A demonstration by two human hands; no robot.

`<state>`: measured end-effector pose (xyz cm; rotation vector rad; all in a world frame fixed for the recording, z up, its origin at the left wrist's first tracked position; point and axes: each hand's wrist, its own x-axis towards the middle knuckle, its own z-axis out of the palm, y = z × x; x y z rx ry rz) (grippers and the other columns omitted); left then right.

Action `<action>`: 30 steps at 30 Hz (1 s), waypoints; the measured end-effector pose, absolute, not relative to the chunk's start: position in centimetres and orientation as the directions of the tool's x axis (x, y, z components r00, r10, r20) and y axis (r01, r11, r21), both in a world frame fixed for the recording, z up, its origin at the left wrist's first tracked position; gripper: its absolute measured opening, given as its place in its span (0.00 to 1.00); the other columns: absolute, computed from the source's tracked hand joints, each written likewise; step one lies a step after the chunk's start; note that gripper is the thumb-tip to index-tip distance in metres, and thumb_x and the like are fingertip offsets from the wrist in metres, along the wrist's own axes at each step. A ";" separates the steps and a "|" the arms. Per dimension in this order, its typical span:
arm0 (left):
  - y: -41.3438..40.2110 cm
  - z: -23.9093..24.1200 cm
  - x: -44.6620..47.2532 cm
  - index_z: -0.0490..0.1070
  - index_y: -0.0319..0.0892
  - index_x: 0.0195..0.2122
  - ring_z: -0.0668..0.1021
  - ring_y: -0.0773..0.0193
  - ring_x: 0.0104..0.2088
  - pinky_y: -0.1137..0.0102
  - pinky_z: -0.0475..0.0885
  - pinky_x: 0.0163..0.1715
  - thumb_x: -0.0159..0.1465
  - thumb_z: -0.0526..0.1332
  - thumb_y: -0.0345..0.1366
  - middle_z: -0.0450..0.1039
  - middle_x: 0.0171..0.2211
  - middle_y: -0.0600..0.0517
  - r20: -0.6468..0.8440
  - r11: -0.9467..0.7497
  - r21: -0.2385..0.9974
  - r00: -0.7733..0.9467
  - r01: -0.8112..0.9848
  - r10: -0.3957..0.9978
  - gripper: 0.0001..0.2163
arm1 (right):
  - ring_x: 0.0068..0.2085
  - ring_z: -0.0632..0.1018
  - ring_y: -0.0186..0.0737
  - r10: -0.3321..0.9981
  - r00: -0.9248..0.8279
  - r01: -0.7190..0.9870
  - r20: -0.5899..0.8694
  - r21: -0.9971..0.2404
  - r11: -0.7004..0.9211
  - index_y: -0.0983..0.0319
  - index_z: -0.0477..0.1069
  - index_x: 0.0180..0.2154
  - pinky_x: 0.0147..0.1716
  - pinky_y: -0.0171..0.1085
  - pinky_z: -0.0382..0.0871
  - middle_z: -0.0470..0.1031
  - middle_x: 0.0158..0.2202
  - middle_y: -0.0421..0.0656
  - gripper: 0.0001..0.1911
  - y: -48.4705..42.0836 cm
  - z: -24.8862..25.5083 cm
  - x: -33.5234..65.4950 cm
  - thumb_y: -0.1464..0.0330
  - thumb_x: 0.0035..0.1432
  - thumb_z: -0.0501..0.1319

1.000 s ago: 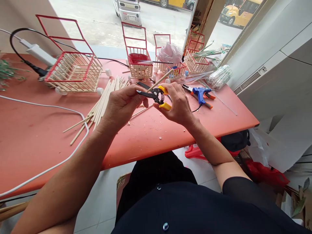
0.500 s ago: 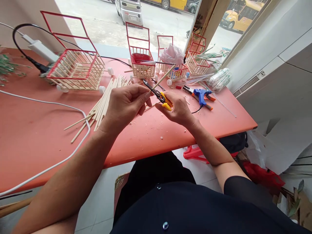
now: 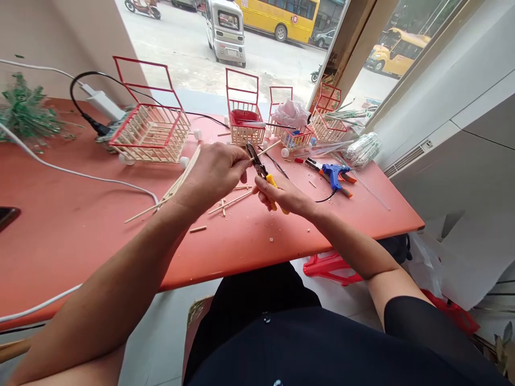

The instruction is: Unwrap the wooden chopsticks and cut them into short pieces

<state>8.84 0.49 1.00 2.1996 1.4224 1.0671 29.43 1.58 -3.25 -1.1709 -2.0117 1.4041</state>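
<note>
My left hand (image 3: 219, 169) pinches a thin wooden stick (image 3: 269, 149) near one end. Its far part points up and to the right, crossing the jaws of the pliers (image 3: 257, 161). My right hand (image 3: 284, 194) is wrapped around their yellow handles, with the dark jaws pointing up and left beside my left fingertips. Whether the jaws bite into the stick I cannot tell. Below the hands lie cut stick pieces (image 3: 198, 229) and small chips. A bundle of long sticks (image 3: 177, 185) is partly hidden behind my left hand and wrist.
Several small stick carts with red-edged frames, one a large cart (image 3: 151, 134), stand along the back of the red table (image 3: 100, 230). A blue glue gun (image 3: 333, 174) lies at right beside orange-handled pliers. A white cable (image 3: 100, 182) crosses the left side; a phone (image 3: 8, 216) lies there.
The view has tilted up and shifted left. The pliers have turned more upright, and the stick now lies flatter across them. Both hands keep their hold.
</note>
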 end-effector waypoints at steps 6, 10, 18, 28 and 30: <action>0.8 -0.5 9.2 0.73 0.47 0.20 0.71 0.61 0.22 0.66 0.62 0.29 0.66 0.62 0.40 0.70 0.17 0.54 0.388 -0.434 0.662 0.216 0.611 0.896 0.15 | 0.24 0.67 0.34 0.836 -0.537 0.438 -0.110 -0.883 0.166 0.58 0.65 0.32 0.27 0.36 0.60 0.62 0.22 0.34 0.36 2.3 -5.3 29.7 0.33 0.71 0.54; 0.0 -0.7 9.2 0.74 0.47 0.22 0.71 0.61 0.21 0.66 0.63 0.29 0.68 0.62 0.39 0.68 0.16 0.55 0.337 -0.395 0.684 0.214 0.613 0.917 0.15 | 0.28 0.65 0.35 0.846 -0.525 0.542 -0.096 -0.804 0.245 0.58 0.62 0.29 0.31 0.38 0.55 0.64 0.25 0.37 0.36 1.7 -4.7 30.0 0.34 0.72 0.53; -0.8 -0.9 9.1 0.73 0.47 0.24 0.74 0.62 0.22 0.67 0.65 0.29 0.69 0.60 0.37 0.78 0.22 0.54 0.329 -0.379 0.682 0.200 0.625 0.923 0.14 | 0.30 0.63 0.36 0.866 -0.498 0.622 -0.036 -0.711 0.328 0.58 0.60 0.28 0.34 0.40 0.52 0.63 0.26 0.38 0.33 0.9 -3.8 29.5 0.40 0.75 0.55; -1.2 -0.7 9.4 0.76 0.46 0.25 0.72 0.63 0.21 0.69 0.66 0.28 0.68 0.62 0.37 0.71 0.17 0.56 0.321 -0.368 0.756 0.184 0.541 0.929 0.13 | 0.30 0.62 0.35 0.860 -0.508 0.521 0.049 -0.778 0.352 0.58 0.59 0.29 0.34 0.39 0.54 0.60 0.26 0.36 0.36 0.5 -4.3 30.2 0.33 0.70 0.53; -1.2 -0.7 9.3 0.77 0.46 0.26 0.72 0.63 0.20 0.69 0.66 0.27 0.68 0.62 0.37 0.70 0.16 0.56 0.283 -0.340 0.787 0.189 0.514 0.940 0.13 | 0.31 0.63 0.36 0.862 -0.502 0.530 0.073 -0.762 0.373 0.58 0.61 0.30 0.34 0.39 0.54 0.62 0.27 0.37 0.35 0.5 -4.2 30.2 0.34 0.70 0.53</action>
